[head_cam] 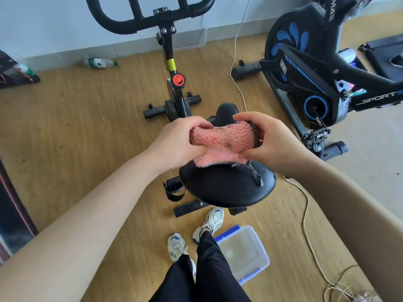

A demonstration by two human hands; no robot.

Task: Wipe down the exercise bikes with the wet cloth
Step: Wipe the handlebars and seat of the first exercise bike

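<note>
A fluffy pink cloth with a dotted black edge is stretched between both hands above the black saddle of the near exercise bike. My left hand grips the cloth's left end, and my right hand grips its right end. The cloth's lower corner hangs down onto the saddle. The bike's black handlebars and its post with a red knob stand ahead of the saddle. A second black and blue exercise bike stands to the right.
A clear plastic tub with blue clips sits on the wooden floor by my feet. A white cord runs along the floor on the right. A plastic bottle lies by the wall. Dark equipment lines the left edge.
</note>
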